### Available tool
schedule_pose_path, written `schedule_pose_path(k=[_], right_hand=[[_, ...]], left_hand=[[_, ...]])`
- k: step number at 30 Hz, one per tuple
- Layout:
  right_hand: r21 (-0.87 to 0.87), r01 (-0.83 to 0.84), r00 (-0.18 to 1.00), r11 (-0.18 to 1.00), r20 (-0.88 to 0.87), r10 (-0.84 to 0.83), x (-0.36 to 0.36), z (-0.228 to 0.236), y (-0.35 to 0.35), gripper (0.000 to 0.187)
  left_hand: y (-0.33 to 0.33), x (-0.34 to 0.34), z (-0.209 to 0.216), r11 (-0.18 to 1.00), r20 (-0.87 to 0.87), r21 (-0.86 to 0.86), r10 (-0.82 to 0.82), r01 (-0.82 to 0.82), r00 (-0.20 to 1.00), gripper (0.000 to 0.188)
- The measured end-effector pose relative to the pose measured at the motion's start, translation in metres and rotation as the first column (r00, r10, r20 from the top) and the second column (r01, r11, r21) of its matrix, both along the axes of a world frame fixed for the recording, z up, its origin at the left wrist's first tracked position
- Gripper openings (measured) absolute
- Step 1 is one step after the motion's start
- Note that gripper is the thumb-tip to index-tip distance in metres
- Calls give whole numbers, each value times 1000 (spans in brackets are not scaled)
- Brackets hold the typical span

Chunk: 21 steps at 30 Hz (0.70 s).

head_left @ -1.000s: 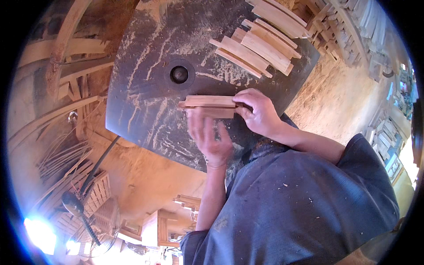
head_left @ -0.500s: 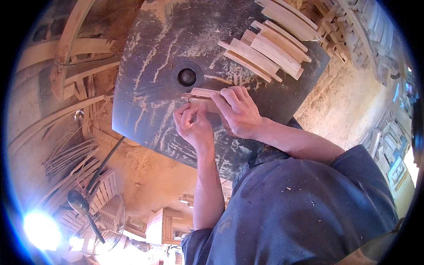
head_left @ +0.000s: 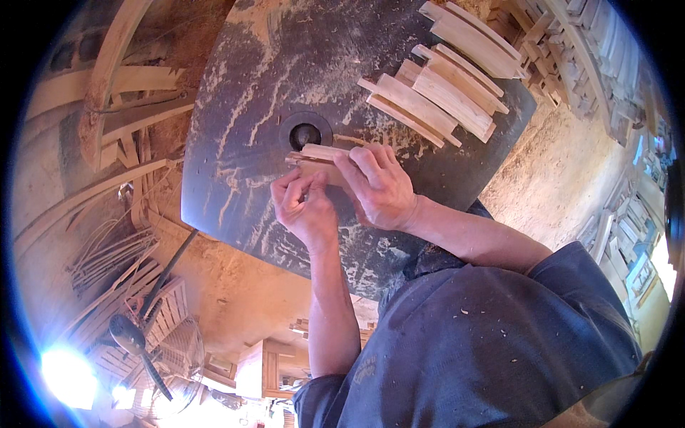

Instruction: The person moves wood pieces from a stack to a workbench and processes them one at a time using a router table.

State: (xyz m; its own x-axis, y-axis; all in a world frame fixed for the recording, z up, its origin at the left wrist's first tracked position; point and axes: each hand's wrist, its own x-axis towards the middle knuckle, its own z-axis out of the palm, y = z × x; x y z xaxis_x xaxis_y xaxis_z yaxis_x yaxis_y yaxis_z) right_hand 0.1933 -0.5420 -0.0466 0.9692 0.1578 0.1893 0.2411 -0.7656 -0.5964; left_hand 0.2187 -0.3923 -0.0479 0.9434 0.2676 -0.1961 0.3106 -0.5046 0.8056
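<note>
A short wooden piece (head_left: 325,168) with a grooved or stepped far edge lies between my two hands, over the dark machine table (head_left: 235,128). My left hand (head_left: 305,205) pinches its left end between thumb and fingers. From the right, my right hand (head_left: 378,187) grips the other end, fingers curled over the top; that end is mostly hidden. Just beyond the wood's far edge is a round spindle opening (head_left: 305,134) in the tabletop, with a dark centre. The wood's left end sits close to the opening's near rim.
Several milled wooden pieces (head_left: 435,89) lie in rows at the table's far right. More wood is stacked (head_left: 564,64) beyond that edge. Sawdust streaks the tabletop. A standing fan (head_left: 168,342) and a bright lamp (head_left: 68,374) are at the lower left; curved timbers (head_left: 114,78) lean at the left.
Both hands and the wooden piece have shifted slightly left in the picture, staying beside the spindle opening. The view has also moved a little. The grip looks the same.
</note>
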Motion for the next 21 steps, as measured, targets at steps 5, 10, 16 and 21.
schedule_pose_path(k=[5,10,16,21], right_hand=[[5,-12,1000,1000,5,12,4,-1,0,64],[24,-47,999,999,4,47,10,-4,4,62],[34,-92,995,995,44,91,21,-9,10,63],[35,-133,987,990,97,130,38,-15,20,57]], left_hand=[[1,2,-2,1000,33,11,0,-1,999,11],[5,6,-3,998,77,55,-27,23,997,11],[10,15,-1,998,34,-29,50,-49,998,8],[24,26,-3,998,32,54,42,-44,999,7]])
